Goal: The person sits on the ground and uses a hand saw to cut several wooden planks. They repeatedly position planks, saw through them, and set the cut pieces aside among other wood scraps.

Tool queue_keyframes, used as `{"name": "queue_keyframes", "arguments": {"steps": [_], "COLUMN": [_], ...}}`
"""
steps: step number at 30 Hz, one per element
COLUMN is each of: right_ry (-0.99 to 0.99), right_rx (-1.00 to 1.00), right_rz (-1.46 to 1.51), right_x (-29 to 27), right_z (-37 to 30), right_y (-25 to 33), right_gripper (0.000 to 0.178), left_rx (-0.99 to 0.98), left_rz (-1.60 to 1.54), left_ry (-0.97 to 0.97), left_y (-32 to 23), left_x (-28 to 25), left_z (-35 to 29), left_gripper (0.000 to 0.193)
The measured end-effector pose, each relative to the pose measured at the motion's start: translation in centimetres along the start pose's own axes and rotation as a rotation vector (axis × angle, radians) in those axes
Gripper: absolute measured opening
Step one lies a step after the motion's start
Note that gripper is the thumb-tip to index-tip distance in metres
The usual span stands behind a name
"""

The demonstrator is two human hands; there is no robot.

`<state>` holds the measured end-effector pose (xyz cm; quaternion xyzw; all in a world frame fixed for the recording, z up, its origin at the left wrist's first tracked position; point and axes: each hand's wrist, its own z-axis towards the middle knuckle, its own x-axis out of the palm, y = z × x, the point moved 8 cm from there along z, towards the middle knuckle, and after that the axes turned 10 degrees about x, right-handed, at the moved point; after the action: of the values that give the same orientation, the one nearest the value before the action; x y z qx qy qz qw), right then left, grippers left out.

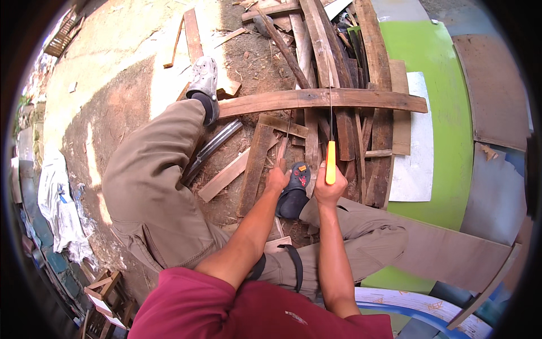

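Observation:
My right hand (328, 183) is closed round the yellow handle of a handsaw (331, 161). Seen edge-on, its thin blade runs away from me and crosses a long brown wooden plank (271, 100). This plank lies crosswise over a pile of lengthwise boards. My left hand (276, 179) is closed beside my dark clog (294, 183), around a thin, narrow piece that points toward the plank; its kind is unclear. A grey clog (204, 79) on my other foot is at the plank's left end.
Old boards (379, 68) are stacked beyond and under the plank. An L-shaped wooden piece (257, 158), a metal channel (213, 150) and offcuts lie between my legs. On the right are a green panel (449, 101) and a white sheet (415, 164). White cloth (62, 203) lies far left.

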<state>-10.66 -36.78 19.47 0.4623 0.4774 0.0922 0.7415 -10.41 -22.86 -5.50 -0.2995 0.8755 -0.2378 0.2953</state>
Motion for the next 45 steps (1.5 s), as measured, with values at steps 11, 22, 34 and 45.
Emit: {"name": "queue_keyframes", "arguments": {"steps": [11, 22, 34, 45], "right_ry": [0.05, 0.039, 0.107, 0.473], "right_rx": [-0.003, 0.176, 0.115, 0.269], "right_rz": [-0.129, -0.043, -0.059, -0.596], "right_x": [-1.0, -2.1, 2.5, 10.5], "right_z": [-3.0, -5.8, -5.3, -5.6], "right_y": [-3.5, -4.2, -6.3, -18.5], "right_gripper": [0.016, 0.019, 0.025, 0.042], "left_rx": [0.116, 0.083, 0.134, -0.04], "left_rz": [-0.076, -0.423, -0.244, 0.018], "left_ry": [-0.061, 0.125, 0.003, 0.543], "left_y": [0.1, -1.2, -0.8, -3.2], "left_x": [0.5, 4.5, -2.4, -18.8], "left_z": [4.1, 5.6, 3.8, -4.7], "left_gripper": [0.062, 0.042, 0.041, 0.029]}}
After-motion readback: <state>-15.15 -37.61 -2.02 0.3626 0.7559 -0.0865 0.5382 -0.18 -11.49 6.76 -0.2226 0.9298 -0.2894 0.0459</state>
